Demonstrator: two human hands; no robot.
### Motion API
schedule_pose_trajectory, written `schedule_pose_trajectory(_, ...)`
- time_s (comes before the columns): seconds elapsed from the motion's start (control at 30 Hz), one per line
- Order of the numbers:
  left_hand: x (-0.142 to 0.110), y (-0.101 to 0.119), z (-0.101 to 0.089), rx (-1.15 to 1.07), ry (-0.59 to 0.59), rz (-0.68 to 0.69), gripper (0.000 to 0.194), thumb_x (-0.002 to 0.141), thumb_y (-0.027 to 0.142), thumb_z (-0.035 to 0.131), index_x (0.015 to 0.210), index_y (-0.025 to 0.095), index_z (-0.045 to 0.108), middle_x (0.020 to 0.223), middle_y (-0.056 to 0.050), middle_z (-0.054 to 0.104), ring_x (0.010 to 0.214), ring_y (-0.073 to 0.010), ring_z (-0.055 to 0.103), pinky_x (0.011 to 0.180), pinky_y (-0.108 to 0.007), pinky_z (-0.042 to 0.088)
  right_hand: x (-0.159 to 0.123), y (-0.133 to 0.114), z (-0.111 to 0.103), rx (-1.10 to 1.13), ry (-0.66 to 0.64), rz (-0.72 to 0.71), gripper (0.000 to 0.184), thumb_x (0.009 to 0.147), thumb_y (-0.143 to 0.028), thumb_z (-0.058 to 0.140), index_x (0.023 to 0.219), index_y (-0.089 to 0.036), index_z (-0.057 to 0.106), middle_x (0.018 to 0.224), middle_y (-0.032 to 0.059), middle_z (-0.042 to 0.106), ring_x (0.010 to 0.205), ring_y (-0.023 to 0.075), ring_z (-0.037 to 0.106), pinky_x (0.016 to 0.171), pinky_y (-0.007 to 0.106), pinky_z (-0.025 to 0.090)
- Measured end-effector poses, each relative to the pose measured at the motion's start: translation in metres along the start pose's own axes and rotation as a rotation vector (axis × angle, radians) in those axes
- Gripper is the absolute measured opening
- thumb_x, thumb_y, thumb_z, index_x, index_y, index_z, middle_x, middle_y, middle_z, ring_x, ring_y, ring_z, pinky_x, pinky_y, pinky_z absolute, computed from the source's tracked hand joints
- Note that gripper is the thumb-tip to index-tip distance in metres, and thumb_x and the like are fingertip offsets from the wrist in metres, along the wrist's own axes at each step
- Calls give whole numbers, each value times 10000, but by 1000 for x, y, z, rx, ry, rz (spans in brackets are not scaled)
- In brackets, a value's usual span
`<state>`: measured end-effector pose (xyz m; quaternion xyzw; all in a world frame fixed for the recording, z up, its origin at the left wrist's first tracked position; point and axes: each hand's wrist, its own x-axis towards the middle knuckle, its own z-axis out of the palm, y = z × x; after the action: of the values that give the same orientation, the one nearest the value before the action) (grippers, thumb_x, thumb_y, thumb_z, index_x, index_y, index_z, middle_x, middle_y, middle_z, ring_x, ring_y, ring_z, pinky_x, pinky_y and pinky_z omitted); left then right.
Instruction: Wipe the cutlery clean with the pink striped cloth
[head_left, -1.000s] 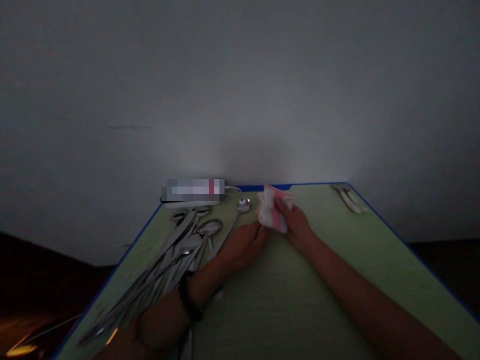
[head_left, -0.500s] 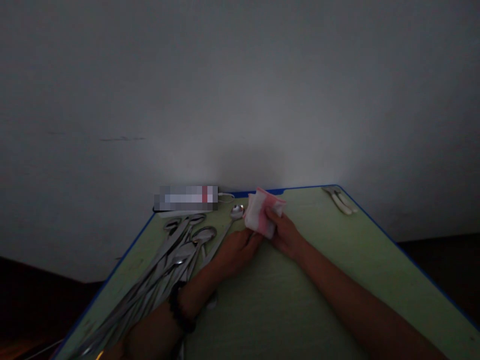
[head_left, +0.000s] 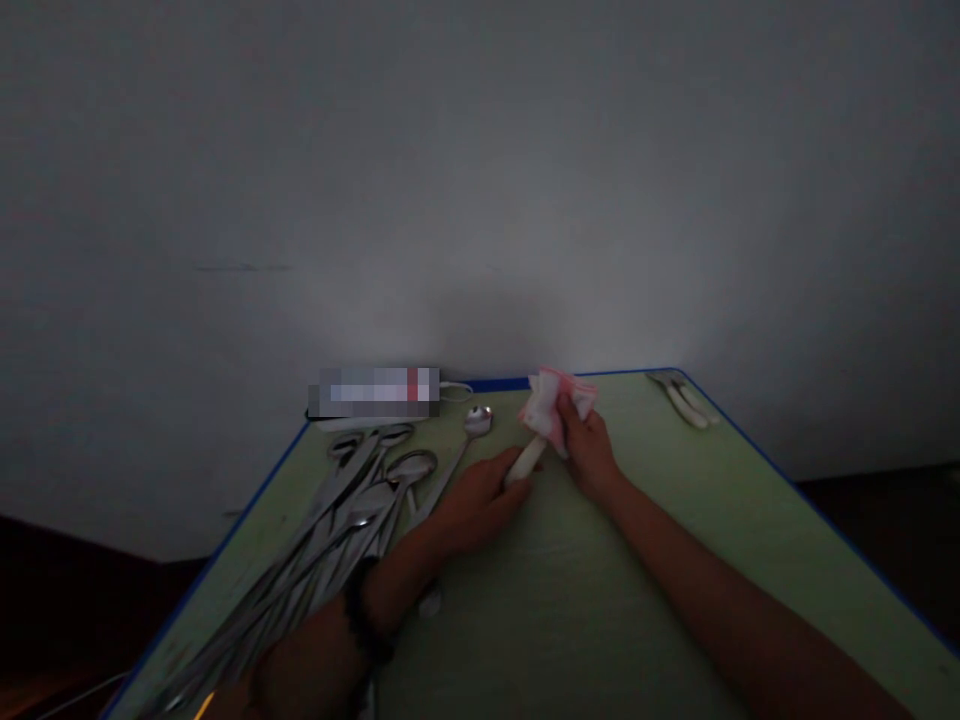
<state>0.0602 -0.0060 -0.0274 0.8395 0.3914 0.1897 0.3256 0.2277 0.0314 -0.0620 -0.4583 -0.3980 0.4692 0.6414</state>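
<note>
Holding white handle (head_left: 528, 460) (left hand (head_left: 480, 502)), pink-white cloth (head_left: 547, 405) in right hand (head_left: 592, 455)

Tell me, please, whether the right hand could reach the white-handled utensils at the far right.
Probably yes: no object shows between the right hand and the white-handled utensils, though that hand holds the pink-and-white cloth.

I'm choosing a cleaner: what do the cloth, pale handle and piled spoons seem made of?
Cloth: probably soft cotton, matte, with creases in the right hand.
Pale handle: likely plastic, smooth, evenly off-white; dim light leaves that open.
Piled spoons: metal, likely stainless steel, polished, bright glints on bowls.
</note>
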Motion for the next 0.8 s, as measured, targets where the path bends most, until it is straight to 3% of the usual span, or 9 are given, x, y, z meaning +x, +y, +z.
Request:
schedule_pose_trajectory(0.13,1,3,2,-4,-29,36,313,889,380,331,1031,174,518,773,-21,598,695,-159,543,602,-235,390,-12,-7,10,204,112,156,388,666,-517,609,808,-156,598,711,32,652,601,133,566,523,234,411)
schedule_pose_trajectory(0.3,3,0,4,38,-65,36,347,893,421,334,936,155,552,760,-39,613,659,-159,546,583,-237,379,-23,-11,21,349,-2,297,343,633,-456,669,800,-162,613,747,41,667,643,148,597,582,254,464)
schedule_pose_trajectory(0.53,4,-1,7,114,-53,1,354,894,441,323,905,173,555,822,-58,646,719,-186,578,618,-259,392,-17,-6,16,371,-158,275,288,649,-356,691,855,-165,630,781,23,677,684,130,609,659,242,486)
schedule_pose_trajectory(0.67,6,-2,6,179,-81,-27,359,887,421,326,780,162,550,759,-60,631,674,-188,568,595,-266,378,-7,-10,6,275,-273,234,380,628,-317,712,978,-198,624,879,21,684,775,147,622,721,267,479)
schedule_pose_trajectory(0.8,7,-1,2,97,-89,-29,331,891,396,313,821,168,543,751,-27,615,662,-164,556,602,-251,373,7,-7,-3,166,-292,131,385,660,-393,675,985,-189,641,816,6,678,724,126,601,665,227,447)
